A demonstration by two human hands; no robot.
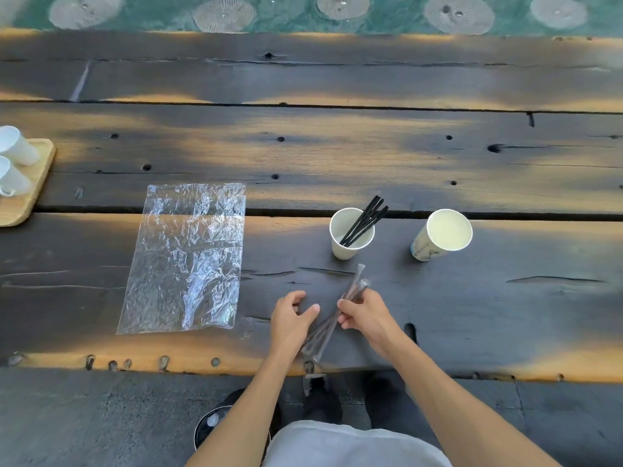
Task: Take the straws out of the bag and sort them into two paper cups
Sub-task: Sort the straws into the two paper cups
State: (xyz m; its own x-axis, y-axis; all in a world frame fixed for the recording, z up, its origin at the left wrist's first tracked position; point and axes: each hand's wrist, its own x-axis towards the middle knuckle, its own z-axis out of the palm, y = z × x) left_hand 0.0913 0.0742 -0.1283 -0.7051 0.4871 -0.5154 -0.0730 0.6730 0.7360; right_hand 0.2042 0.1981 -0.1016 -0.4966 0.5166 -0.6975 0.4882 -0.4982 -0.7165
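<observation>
A clear plastic bag (183, 259) lies flat and crumpled on the dark wooden table (337, 156), left of centre. A white paper cup (350, 233) holds several black straws (365, 220) that lean to the right. To its right a second, printed paper cup (442, 234) stands with no straws in it. Near the front edge my right hand (365, 315) grips a bundle of clear-wrapped straws (340, 313) that slants up to the right. My left hand (291, 320) rests beside the bundle's lower part, thumb against it, fingers curled.
A light wooden tray (28, 190) with two white mugs (17, 150) sits at the table's left edge. The table's front edge runs just below my hands, with grey paving, a dark round object (215, 423) and my shoes (323, 399) beneath.
</observation>
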